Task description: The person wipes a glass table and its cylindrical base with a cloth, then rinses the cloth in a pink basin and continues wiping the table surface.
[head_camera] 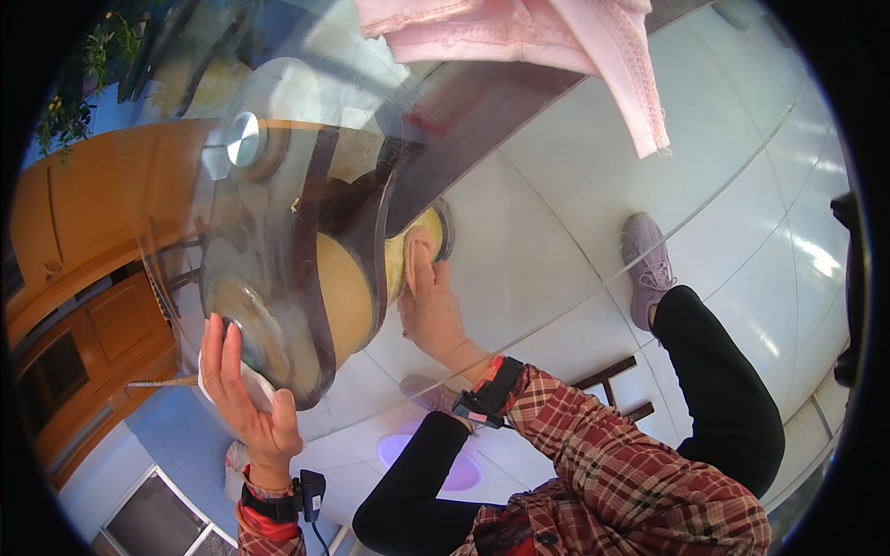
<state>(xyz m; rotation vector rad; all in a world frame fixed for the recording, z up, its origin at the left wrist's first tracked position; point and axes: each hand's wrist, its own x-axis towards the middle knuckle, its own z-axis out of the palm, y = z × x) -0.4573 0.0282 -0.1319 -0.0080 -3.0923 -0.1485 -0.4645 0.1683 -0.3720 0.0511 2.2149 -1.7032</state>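
Observation:
My right hand (432,306) presses a folded pinkish cloth (419,257) against a yellowish rounded base part (427,226) of a glass-topped table. On the left, my left hand (243,396) rests near a round metal fitting of the glass top (254,292), with a white cloth (256,389) under its palm and its fingers spread. A second round metal disc (245,140) sits higher on the glass. Below the glass stands a curved dark and tan support (344,299). A pink fabric piece (514,35) with stitched edges lies at the top of the view.
The glass edge (528,332) runs diagonally across the view above my legs. White floor tiles (542,229) lie beneath. Orange wooden cabinets (83,208) stand at left, with a leafy plant (66,121) above. A purple-lit round object (431,459) is between my legs.

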